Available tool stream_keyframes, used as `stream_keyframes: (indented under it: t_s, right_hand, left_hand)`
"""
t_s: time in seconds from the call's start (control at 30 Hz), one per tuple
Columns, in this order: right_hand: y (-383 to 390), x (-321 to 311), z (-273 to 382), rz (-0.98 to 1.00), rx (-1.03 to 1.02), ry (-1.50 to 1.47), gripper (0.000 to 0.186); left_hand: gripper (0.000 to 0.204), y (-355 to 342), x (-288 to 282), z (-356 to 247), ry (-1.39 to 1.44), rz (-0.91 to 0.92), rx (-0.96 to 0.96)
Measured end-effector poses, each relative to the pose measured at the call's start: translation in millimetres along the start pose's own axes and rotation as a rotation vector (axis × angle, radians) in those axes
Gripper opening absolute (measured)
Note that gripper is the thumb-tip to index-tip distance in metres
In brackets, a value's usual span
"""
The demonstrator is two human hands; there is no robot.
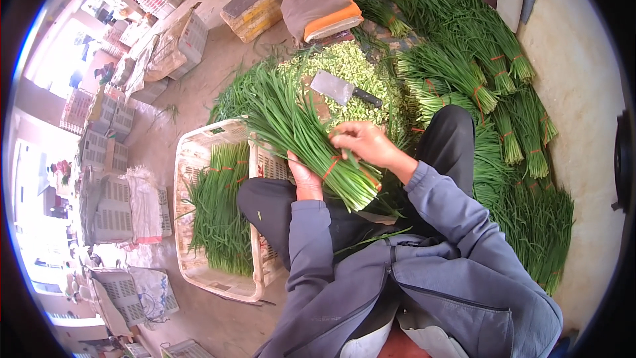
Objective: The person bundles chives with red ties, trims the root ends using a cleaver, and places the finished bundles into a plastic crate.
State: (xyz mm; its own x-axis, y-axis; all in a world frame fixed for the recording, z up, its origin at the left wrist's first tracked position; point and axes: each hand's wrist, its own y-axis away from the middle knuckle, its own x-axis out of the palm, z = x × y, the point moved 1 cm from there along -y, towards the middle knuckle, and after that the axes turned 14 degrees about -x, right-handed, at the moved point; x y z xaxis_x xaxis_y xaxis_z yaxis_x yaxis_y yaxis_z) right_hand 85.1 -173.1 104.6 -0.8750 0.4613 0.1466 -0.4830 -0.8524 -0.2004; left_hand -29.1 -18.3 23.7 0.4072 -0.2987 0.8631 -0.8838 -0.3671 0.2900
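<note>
Green bunch (298, 126): above lap, between hands. Left hand (306, 176) holds bunch from left underside, most fingers hidden. Right hand (368, 144) at right flank, fingers curled narrow; cannot tell whether leaf is pinched. Possible faults: stalks slide loose if orange band (331, 167) slips under tugging; leaf tips snag if swung low over crate (180, 219); fingers nicked if reaching carelessly past cleaver (334, 88). Long axis: oblique, pale ends near right, tips far left.

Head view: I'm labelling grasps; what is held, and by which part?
The left hand holds a bunch of green stalks on its left side, near an orange band; whether the right hand grips a stalk cannot be told.
</note>
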Motion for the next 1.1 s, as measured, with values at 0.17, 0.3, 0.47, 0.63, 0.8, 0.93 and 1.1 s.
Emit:
stream_keyframes:
  t_s: [0.17,0.3,0.47,0.63,0.8,0.93,1.1]
  right_hand:
    - [-16.9,16.2,-10.8,0.086,-0.017,0.275,0.022]
    - [-10.4,5.2,-12.3,-0.012,0.095,-0.121,0.012]
    - [8.6,-32.1,-2.3,-0.072,-0.107,-0.762,0.006]
    - [17.2,-73.7,-36.2,-0.183,-0.107,0.894,0.033]
    - [5.3,36.8,5.3,0.089,-0.508,0.860,0.024]
    - [-2.1,73.7,-17.0,0.152,-0.469,1.218,0.025]
    - [35.8,65.4,2.3,0.920,0.109,0.014,0.024]
  left_hand:
    - [0.058,2.4,-8.9,2.2,0.020,-0.038,0.042]
    - [0.060,-5.2,-21.0,0.4,-0.017,0.040,0.030]
    - [0.048,-0.5,-20.8,-1.9,0.042,-0.056,0.078]
    - [0.044,-4.0,-14.1,-1.4,0.051,0.001,0.044]
    - [0.043,-5.3,-20.1,7.5,-0.034,-0.075,0.049]
    - [0.043,-6.8,-31.7,7.6,-0.030,-0.020,0.022]
    - [0.042,-1.7,-36.3,-5.8,0.075,0.064,0.109]
